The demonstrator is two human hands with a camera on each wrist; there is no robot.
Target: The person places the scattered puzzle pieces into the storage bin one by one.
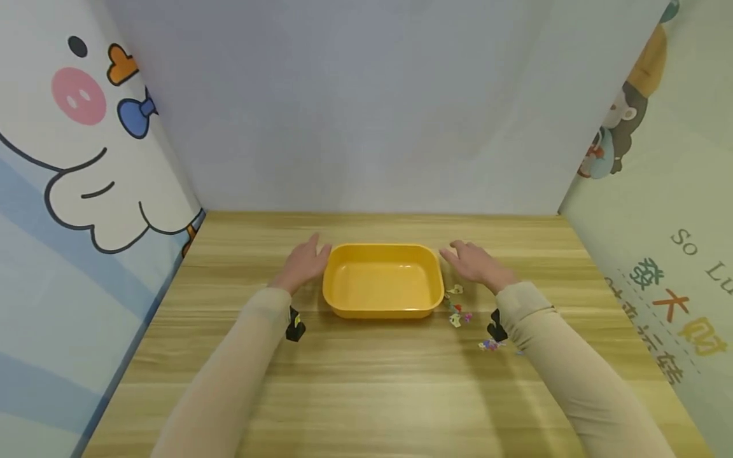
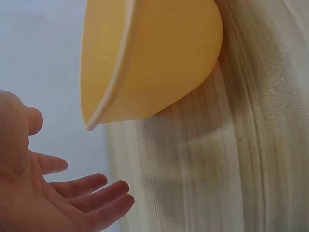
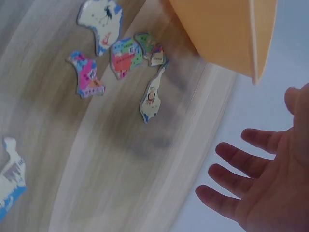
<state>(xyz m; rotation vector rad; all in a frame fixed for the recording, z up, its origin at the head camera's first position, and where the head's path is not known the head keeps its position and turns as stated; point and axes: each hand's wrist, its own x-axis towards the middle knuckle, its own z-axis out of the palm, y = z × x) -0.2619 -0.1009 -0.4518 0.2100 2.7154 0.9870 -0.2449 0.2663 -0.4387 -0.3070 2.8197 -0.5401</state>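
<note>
A yellow rectangular plastic basin point(image 1: 383, 312) stands upright on the wooden table, with nothing visible inside it. Just off its left end is my left hand point(image 1: 303, 262), fingers spread and holding nothing. My right hand point(image 1: 474, 262) hovers beside the right end, its fingers relaxed and apart. In both wrist views a gap shows between the hand and the basin wall. Several flat printed puzzle pieces lie to the right of the basin, among them a cream piece point(image 3: 151, 99), a pink and purple piece point(image 3: 88, 76) and a red and green piece point(image 3: 126, 57).
More small pieces point(image 1: 491, 345) lie on the table point(image 1: 366, 381) below the right wrist. A pale wall point(image 1: 366, 127) rises behind the table. Printed cartoon panels stand at the left point(image 1: 86, 159) and right point(image 1: 658, 254).
</note>
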